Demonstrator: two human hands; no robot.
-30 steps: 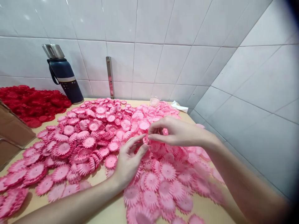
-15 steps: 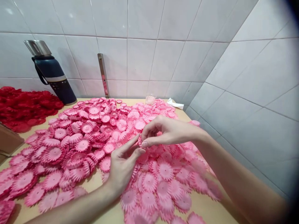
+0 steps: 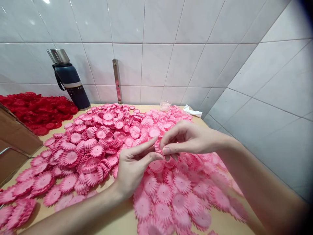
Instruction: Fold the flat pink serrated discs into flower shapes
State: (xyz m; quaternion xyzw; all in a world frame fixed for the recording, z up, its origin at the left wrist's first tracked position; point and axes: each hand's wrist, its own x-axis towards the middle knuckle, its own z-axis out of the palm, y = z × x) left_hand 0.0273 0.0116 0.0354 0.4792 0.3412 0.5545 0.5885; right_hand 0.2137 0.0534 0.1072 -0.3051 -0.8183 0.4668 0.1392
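My right hand (image 3: pixel 189 138) pinches a small pink frilled flower disc (image 3: pixel 158 147) between thumb and bent fingers. My left hand (image 3: pixel 132 164) meets it from the other side, thumb and forefinger around the disc's edges. Most of that disc is hidden behind the fingers; whether it is one layer or a stack I cannot tell. Beneath and around both hands spreads a big heap of pink flower discs (image 3: pixel 96 150), darker pink on the left and paler on the right, each with a toothed rim and a small centre hole.
Red flower pieces (image 3: pixel 46 111) are piled at the far left behind a cardboard box (image 3: pixel 17 143). A dark blue flask (image 3: pixel 72 86) leans in view near the tiled wall. At the back stand a small clear cup (image 3: pixel 165 105) and a crumpled white tissue (image 3: pixel 193 111).
The view has shifted left, so the scene sits further right and more of the cardboard box shows. Both hands stay together at the pink disc, with only a slight shift of the fingers.
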